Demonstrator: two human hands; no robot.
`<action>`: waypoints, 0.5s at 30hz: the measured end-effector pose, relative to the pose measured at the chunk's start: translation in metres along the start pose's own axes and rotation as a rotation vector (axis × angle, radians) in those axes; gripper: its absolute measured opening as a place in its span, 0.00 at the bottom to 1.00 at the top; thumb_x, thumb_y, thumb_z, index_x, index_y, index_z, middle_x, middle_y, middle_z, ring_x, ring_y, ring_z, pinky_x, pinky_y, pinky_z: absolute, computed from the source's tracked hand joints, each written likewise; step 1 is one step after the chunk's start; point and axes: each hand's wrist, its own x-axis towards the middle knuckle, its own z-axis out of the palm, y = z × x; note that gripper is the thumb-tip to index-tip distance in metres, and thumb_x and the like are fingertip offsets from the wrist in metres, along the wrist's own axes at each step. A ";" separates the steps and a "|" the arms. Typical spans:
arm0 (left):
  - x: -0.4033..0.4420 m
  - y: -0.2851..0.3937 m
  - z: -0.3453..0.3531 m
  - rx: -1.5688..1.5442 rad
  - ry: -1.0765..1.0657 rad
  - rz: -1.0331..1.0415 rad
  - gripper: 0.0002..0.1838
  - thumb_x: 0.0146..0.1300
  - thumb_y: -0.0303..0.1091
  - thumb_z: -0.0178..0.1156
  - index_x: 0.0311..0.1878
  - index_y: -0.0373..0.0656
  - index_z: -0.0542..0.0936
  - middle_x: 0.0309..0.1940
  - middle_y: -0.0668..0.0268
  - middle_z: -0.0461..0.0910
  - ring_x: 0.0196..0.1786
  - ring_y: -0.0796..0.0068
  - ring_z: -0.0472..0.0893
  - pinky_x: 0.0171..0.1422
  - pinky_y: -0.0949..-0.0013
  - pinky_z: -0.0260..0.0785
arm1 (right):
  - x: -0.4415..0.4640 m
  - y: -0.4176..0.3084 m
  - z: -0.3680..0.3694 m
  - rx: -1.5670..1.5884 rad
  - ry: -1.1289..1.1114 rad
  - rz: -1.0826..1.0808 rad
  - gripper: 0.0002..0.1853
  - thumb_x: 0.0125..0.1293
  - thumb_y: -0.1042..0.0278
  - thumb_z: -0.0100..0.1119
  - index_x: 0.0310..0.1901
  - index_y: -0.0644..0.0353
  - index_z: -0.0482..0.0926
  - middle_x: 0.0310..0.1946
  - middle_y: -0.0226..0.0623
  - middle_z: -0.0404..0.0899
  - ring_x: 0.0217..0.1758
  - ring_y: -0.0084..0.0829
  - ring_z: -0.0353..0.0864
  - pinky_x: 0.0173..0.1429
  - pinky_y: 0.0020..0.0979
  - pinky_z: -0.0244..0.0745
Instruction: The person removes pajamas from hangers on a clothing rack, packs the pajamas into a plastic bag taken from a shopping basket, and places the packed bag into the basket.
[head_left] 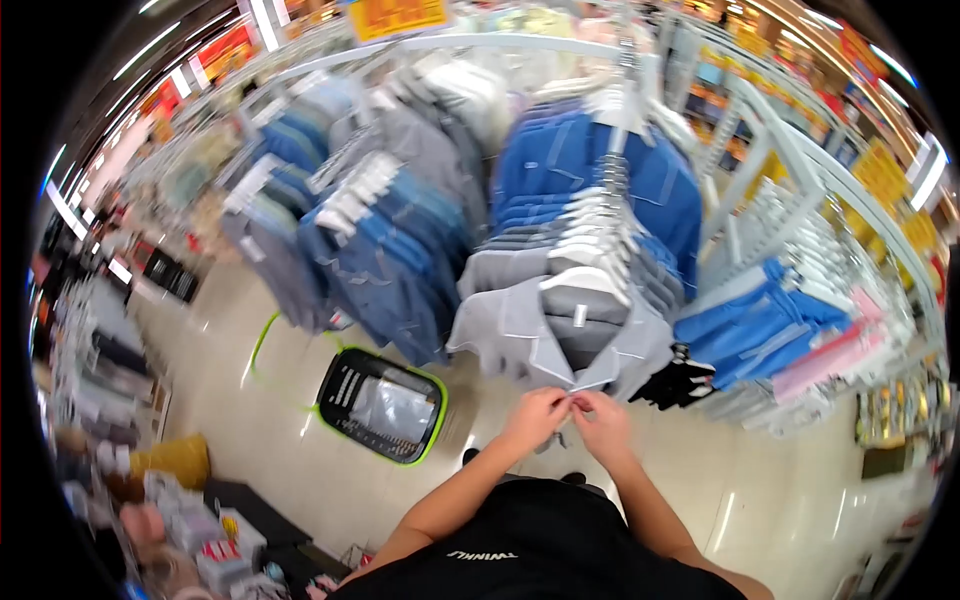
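A grey collared shirt (pixel 510 325) with pale piping hangs on a white hanger (pixel 583 279) at the front of the middle row. Just below its collar, my left hand (pixel 538 415) pinches the shirt's front edge. My right hand (pixel 600 420) pinches the same spot from the other side, and the fingertips of both hands nearly meet. Any button between them is too small to make out. Behind this shirt hang several more grey ones, then blue shirts (pixel 545 150) farther back on the same arm.
To the left on the floor sits a black shopping basket (pixel 335 385) with a green rim and a clear plastic packet (pixel 392 408) inside. Rows of blue-grey clothes (pixel 385 270) hang left of the shirt. On the right are blue shorts (pixel 755 315) and a white rack frame (pixel 790 150).
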 end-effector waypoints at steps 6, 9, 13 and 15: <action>0.005 -0.011 -0.001 -0.072 -0.008 -0.024 0.11 0.65 0.34 0.59 0.41 0.36 0.82 0.30 0.52 0.82 0.31 0.55 0.82 0.35 0.62 0.71 | -0.007 0.003 0.009 0.103 0.065 0.171 0.09 0.59 0.76 0.65 0.42 0.65 0.81 0.34 0.41 0.84 0.36 0.31 0.86 0.41 0.29 0.80; 0.007 -0.012 -0.003 -0.098 0.004 -0.007 0.10 0.66 0.34 0.59 0.41 0.35 0.81 0.26 0.54 0.81 0.27 0.62 0.81 0.33 0.65 0.70 | -0.012 0.009 0.016 0.359 0.119 0.387 0.09 0.62 0.76 0.64 0.43 0.68 0.80 0.34 0.37 0.84 0.38 0.25 0.84 0.44 0.28 0.80; 0.010 -0.013 -0.010 -0.109 -0.077 -0.041 0.10 0.66 0.33 0.60 0.41 0.35 0.81 0.26 0.59 0.82 0.28 0.73 0.80 0.34 0.69 0.70 | -0.015 0.022 0.021 0.667 0.117 0.493 0.08 0.63 0.78 0.63 0.44 0.69 0.79 0.35 0.37 0.83 0.38 0.26 0.84 0.45 0.27 0.80; 0.012 -0.021 -0.011 -0.342 -0.197 -0.069 0.09 0.65 0.32 0.62 0.43 0.35 0.81 0.30 0.65 0.83 0.32 0.80 0.80 0.38 0.73 0.71 | -0.015 0.023 0.020 0.872 0.131 0.583 0.09 0.63 0.77 0.63 0.45 0.69 0.80 0.35 0.37 0.84 0.37 0.25 0.84 0.43 0.25 0.79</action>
